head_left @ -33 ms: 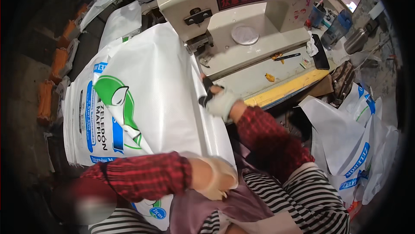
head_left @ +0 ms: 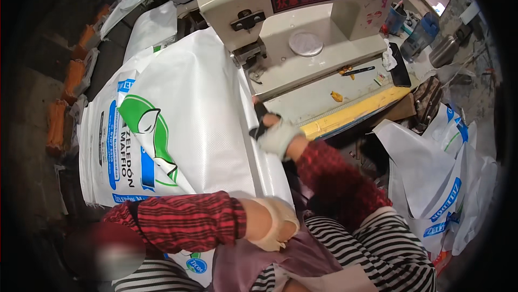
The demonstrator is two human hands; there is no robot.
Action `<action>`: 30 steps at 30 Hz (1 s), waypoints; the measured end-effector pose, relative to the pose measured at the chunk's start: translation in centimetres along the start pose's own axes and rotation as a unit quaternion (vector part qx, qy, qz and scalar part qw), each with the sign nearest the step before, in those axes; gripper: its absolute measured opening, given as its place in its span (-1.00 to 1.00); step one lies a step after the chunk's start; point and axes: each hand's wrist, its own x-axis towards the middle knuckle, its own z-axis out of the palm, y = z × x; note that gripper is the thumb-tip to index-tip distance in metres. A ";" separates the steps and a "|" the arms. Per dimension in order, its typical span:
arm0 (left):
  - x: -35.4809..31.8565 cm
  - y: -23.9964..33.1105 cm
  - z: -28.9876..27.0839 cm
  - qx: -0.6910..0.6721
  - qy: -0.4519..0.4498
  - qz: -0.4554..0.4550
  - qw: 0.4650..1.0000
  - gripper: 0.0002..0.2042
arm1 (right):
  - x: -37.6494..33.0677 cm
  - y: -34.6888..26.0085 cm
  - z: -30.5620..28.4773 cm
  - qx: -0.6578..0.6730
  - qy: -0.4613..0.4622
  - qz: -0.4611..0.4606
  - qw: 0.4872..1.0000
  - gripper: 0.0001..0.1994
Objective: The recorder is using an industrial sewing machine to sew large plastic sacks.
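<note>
The fingers of the left hand are hidden, folded down against purple cloth at the lap, so its grip cannot be told. A blurred patch is seen at the lower left, and the far edges of the scene are bent and darkened by the lens. The lower end of the white sack is cut off behind the red plaid sleeve.

The right hand, in a pale glove with dark fingertips, is closed on the right edge of the white sack, just in front of the sewing machine. The sack's edge is pinched there into a narrow fold that runs toward the machine's foot.

The sack is laid flat across the table, from the machine at the far edge down to the near edge. It is made of woven plastic with a fine grid texture, and is printed in green and blue. The machine is cream-coloured, boxy and smooth, with a round metal plate on its bed. A yellow strip is seen along the table's right edge. More printed sacks are heaped loosely beyond the right side.
</note>
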 end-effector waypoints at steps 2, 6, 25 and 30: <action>-0.1 1.2 -0.5 0.026 -0.039 -0.029 0.999 -0.72 | -1.2 1.5 3.5 -0.126 -0.108 -0.016 0.986 -0.40; -5.8 0.8 0.0 0.024 -0.063 -0.165 0.984 -0.73 | -1.6 -0.1 2.3 -0.180 -0.093 -0.031 0.979 -0.26; 0.1 -0.3 0.8 -0.003 -0.031 -0.108 0.994 -0.79 | -4.8 1.1 0.7 -0.185 -0.268 -0.088 0.941 -0.54; 0.3 0.5 0.1 0.007 -0.053 -0.089 0.995 -0.78 | -2.2 1.0 2.3 -0.217 -0.228 -0.016 0.949 -0.58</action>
